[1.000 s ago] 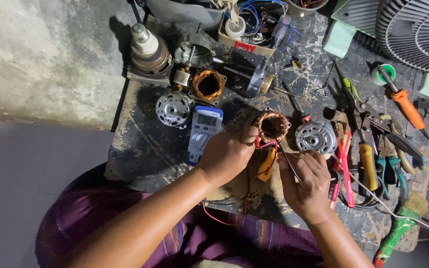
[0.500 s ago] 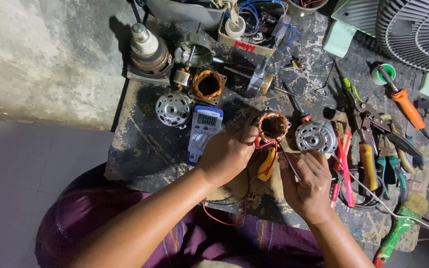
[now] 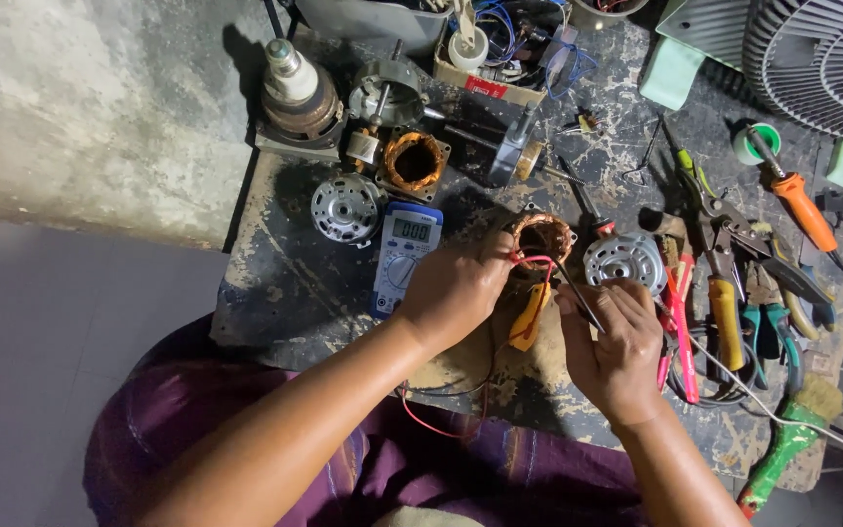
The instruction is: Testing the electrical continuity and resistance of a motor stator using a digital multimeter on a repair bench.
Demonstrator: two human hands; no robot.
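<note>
My left hand (image 3: 456,293) grips the side of a copper-wound motor stator (image 3: 541,237) on the stained dark workbench (image 3: 285,283). My right hand (image 3: 615,337) pinches a thin black probe (image 3: 578,298) whose tip points up toward the stator. A red wire (image 3: 537,262) loops from the stator past a yellow probe handle (image 3: 529,317) lying between my hands. A blue multimeter (image 3: 404,256) lies just left of my left hand, its display lit.
Silver motor end covers (image 3: 624,262) (image 3: 345,207), a second copper stator (image 3: 413,161) and a motor with shaft (image 3: 297,93) sit around. Pliers, cutters, an orange screwdriver (image 3: 800,205), a green brush (image 3: 782,444) crowd the right side. A fan grille (image 3: 822,49) fills the top right corner.
</note>
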